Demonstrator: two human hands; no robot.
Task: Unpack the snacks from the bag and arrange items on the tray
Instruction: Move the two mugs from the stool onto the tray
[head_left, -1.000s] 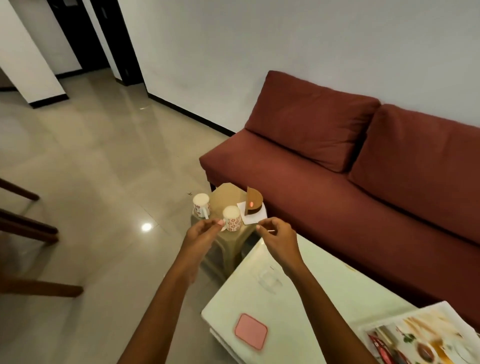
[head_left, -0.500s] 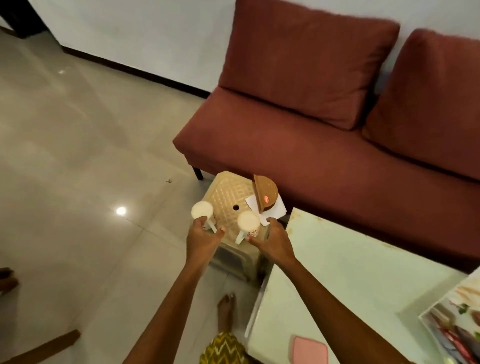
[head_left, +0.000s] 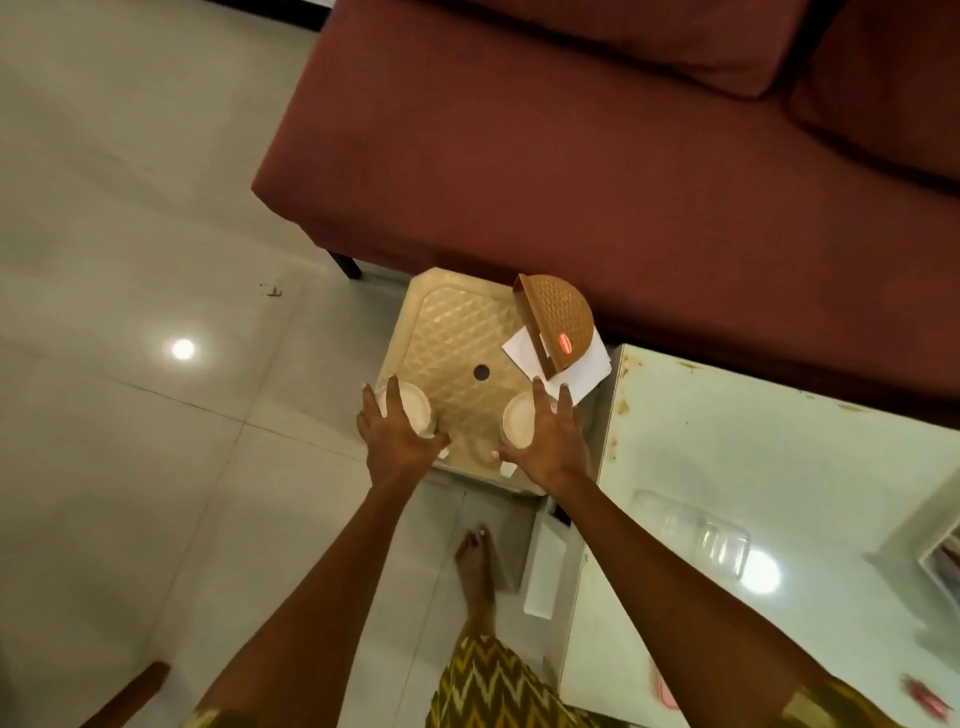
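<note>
both hands have come down onto the stool (head_left: 457, 338), left hand (head_left: 397, 436) cupping one mug (head_left: 410, 408), right hand (head_left: 545, 441) cupping the other mug (head_left: 519, 418), likely lifting them next; no tray shows.

The floor (head_left: 130, 234) is made of big, pale, shiny tiles, and a round spot of light (head_left: 183, 349) glows on it. A dark red sofa (head_left: 597, 171) sits at the top, with soft cushions (head_left: 675, 36) at its back. A small tan stool (head_left: 457, 343) stands just in front of it. Beside the stool is a pale, shiny counter (head_left: 727, 441), maybe with a glass top.
</note>
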